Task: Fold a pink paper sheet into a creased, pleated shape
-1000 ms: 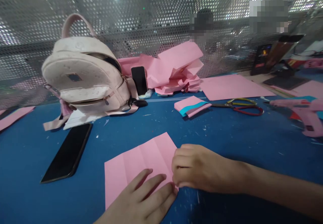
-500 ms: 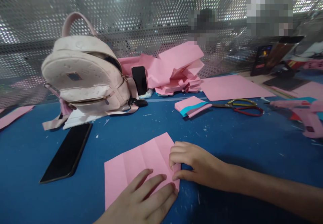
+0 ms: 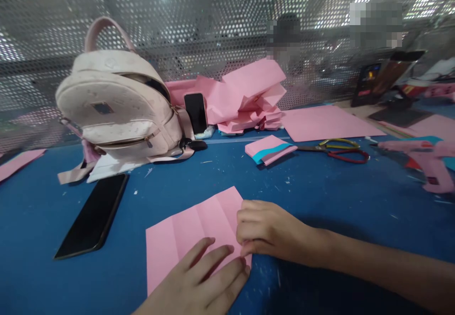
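A pink sheet of paper (image 3: pixel 192 225) with several parallel creases lies on the blue table (image 3: pixel 170 177) in front of me. My left hand (image 3: pixel 206 277) rests on its lower part, palm down with the fingers spread. At the sheet's right edge my right hand (image 3: pixel 258 227) is closed, thumb and fingers pinching the paper there. The fingers hide part of that edge. Beyond the sheet sits a small folded pink paper (image 3: pixel 263 145) with a blue stripe.
Scissors (image 3: pixel 341 149) and a pink glue gun (image 3: pixel 423 156) lie at the right. A black phone (image 3: pixel 94 218) is at the left, below a pale backpack (image 3: pixel 121 102). Crumpled pink paper (image 3: pixel 249 92) and another phone (image 3: pixel 195 113) stand behind.
My right hand's thumb and fingers have drawn closer together at the paper's right edge. My left hand has stayed spread in place. The view has shifted slightly.
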Tool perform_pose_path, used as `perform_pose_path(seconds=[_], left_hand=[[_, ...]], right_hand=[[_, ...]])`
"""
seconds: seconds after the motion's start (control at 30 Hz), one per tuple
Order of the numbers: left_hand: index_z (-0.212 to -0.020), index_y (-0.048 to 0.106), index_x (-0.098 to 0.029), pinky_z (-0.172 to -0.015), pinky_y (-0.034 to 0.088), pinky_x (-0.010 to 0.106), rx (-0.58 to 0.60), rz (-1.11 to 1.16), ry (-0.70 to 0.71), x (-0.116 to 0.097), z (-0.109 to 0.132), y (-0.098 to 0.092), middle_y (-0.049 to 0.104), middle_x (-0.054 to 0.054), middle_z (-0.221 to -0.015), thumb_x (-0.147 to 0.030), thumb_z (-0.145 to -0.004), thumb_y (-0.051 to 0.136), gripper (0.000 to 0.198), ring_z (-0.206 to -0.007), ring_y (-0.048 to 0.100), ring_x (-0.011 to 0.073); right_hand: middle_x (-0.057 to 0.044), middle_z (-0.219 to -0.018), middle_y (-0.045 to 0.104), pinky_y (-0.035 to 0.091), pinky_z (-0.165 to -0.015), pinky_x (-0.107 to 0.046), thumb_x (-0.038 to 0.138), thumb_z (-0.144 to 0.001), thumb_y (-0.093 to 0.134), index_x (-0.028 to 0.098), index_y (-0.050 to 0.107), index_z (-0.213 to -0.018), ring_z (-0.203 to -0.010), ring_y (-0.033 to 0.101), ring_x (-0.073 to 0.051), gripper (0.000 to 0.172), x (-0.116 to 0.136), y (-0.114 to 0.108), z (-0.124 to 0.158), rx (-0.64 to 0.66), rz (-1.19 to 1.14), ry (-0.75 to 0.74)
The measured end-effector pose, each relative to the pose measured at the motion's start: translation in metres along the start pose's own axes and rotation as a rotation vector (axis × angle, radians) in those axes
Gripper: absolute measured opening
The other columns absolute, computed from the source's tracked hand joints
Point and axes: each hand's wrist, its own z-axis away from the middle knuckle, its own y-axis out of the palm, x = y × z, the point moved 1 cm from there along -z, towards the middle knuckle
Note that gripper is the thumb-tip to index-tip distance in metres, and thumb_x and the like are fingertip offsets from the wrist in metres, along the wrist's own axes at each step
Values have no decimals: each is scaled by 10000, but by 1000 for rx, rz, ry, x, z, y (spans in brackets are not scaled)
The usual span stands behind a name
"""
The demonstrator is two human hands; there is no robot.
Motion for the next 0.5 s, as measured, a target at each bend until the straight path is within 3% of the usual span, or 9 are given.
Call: perform_pose_path(seconds=[0.17, 0.3, 0.5], left_hand=[[-1258, 640, -188, -1158, 231, 414, -2, 30, 2, -1, 1, 1, 650, 2, -1215, -172, -1052, 335, 368, -1121, 565, 190], [-1284, 621, -183, -1182, 174, 435, 2, 52, -15, -4, 6, 7, 645, -8, -1239, -181, -1046, 360, 353, -1142, 550, 197], [-1278, 624, -196, -1127, 286, 409, 10, 24, 2, -3, 5, 4, 634, -2, -1246, -194, -1052, 344, 360, -1115, 564, 191]], right_hand=[[-10, -778, 636, 416, -798, -254, 448, -943, 589, 168, 685, -846, -821, 554, -143, 311, -9, -14, -1, 97, -329, -52], [-14, -773, 622, 415, -776, -236, 364, -931, 637, 192, 757, -863, -818, 559, -133, 221, -12, -21, 1, 142, -298, -80], [3, -831, 639, 400, -802, -247, 265, -935, 642, 232, 743, -898, -858, 556, -132, 112, -8, -26, 1, 213, -176, -96]])
